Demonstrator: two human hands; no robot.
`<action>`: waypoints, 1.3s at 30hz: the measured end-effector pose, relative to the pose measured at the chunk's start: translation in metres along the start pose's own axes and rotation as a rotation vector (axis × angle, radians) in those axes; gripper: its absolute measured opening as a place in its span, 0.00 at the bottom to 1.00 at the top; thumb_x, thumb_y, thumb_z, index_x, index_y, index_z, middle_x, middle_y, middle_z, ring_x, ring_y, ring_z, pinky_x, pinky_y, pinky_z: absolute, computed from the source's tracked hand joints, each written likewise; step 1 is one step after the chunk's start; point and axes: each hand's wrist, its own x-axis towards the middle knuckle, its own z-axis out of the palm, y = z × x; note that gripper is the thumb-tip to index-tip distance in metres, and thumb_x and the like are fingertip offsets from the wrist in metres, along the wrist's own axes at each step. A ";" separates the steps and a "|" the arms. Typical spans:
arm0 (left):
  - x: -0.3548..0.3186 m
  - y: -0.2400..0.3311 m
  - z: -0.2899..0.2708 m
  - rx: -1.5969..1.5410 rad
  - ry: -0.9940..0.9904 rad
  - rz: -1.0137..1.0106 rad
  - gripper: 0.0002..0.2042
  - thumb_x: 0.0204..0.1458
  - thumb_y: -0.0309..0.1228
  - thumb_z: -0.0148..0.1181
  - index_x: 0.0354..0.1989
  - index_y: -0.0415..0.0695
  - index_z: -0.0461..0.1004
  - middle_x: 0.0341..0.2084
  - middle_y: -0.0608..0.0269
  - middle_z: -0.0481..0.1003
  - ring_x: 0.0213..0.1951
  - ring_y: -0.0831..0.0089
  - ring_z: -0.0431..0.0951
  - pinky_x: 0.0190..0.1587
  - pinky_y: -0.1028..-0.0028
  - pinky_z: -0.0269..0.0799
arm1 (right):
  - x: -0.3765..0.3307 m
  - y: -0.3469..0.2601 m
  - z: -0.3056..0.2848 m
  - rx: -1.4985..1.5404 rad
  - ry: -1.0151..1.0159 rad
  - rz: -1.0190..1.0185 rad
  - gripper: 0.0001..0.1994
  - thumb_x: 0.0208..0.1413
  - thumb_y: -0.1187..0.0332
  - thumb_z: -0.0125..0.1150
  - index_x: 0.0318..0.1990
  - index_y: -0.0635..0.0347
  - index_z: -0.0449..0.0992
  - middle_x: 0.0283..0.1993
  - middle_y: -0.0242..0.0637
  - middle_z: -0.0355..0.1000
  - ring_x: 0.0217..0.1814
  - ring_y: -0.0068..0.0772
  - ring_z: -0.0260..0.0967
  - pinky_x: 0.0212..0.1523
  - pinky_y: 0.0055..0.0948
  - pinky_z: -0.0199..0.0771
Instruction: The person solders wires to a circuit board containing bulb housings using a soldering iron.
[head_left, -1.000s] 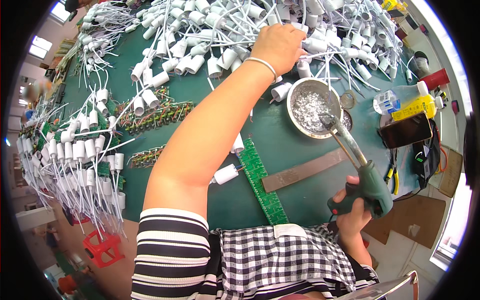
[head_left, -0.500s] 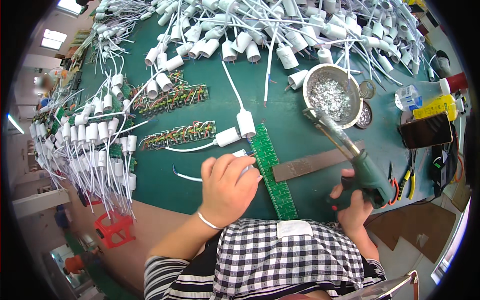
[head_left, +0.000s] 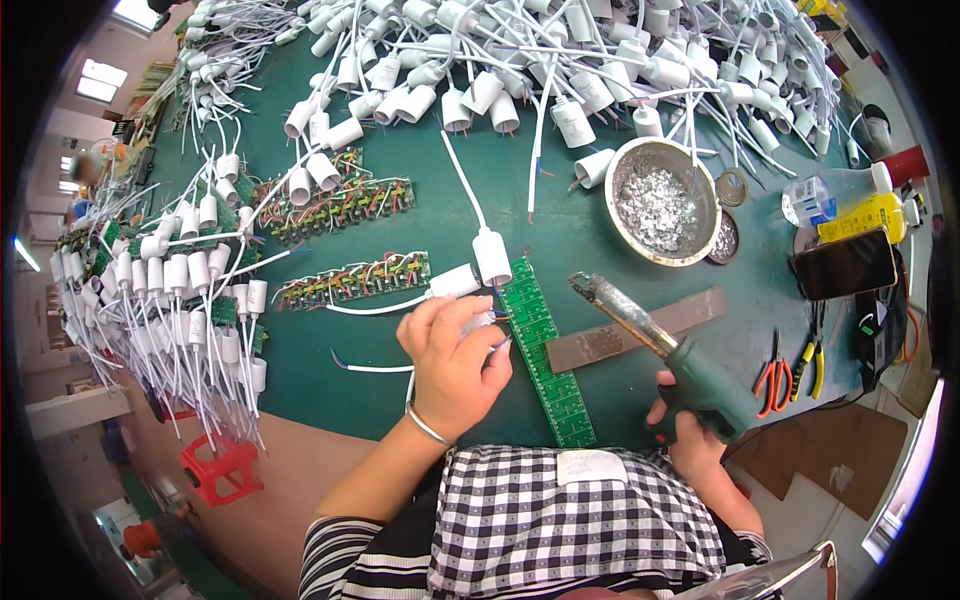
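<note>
A green strip of circuit boards (head_left: 548,375) lies lengthwise before me. At its left edge, my left hand (head_left: 450,372) is closed on a white cylindrical cable socket (head_left: 478,321), mostly hidden by the fingers. Thin wires reach from the socket toward the strip. Two similar sockets, an upright one (head_left: 491,257) and a lying one (head_left: 455,281), sit at the strip's far end. My right hand (head_left: 692,445) grips the green handle of a soldering gun (head_left: 712,388). Its metal tip hangs over the table between the strip and a metal bowl (head_left: 640,250), touching neither.
A brown flat bar (head_left: 690,312) lies across the strip's right side. Silvery flakes fill the bowl. Orange-handled pliers (head_left: 772,385), yellow-handled cutters (head_left: 803,372), a phone (head_left: 845,265) and a bottle (head_left: 815,197) stand or lie right. Heaped sockets (head_left: 570,120) cover the far side.
The soldering gun's tip has moved from the bowl's near rim, down and left toward the strip. My left hand has shifted slightly, its thumb now lower, still on the socket.
</note>
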 end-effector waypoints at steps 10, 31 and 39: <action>0.005 0.001 0.005 -0.002 -0.065 -0.071 0.10 0.35 0.25 0.67 0.28 0.47 0.74 0.49 0.62 0.70 0.54 0.53 0.61 0.56 0.58 0.54 | 0.015 -0.013 -0.001 -0.361 -0.206 -0.094 0.12 0.47 0.76 0.59 0.42 0.63 0.75 0.30 0.36 0.74 0.27 0.31 0.72 0.36 0.33 0.70; 0.015 -0.022 -0.013 0.014 -0.173 0.214 0.17 0.35 0.29 0.68 0.37 0.45 0.75 0.46 0.61 0.70 0.45 0.62 0.70 0.46 0.61 0.67 | 0.024 -0.020 0.011 -0.620 -0.262 -0.260 0.10 0.53 0.75 0.53 0.42 0.66 0.74 0.32 0.35 0.71 0.25 0.26 0.71 0.31 0.27 0.72; 0.015 -0.023 -0.011 -0.002 -0.155 0.213 0.16 0.35 0.29 0.67 0.37 0.46 0.75 0.46 0.62 0.71 0.44 0.62 0.71 0.46 0.62 0.67 | 0.019 -0.014 0.009 -0.610 -0.290 -0.229 0.10 0.53 0.76 0.53 0.43 0.67 0.73 0.33 0.36 0.70 0.26 0.26 0.71 0.32 0.26 0.72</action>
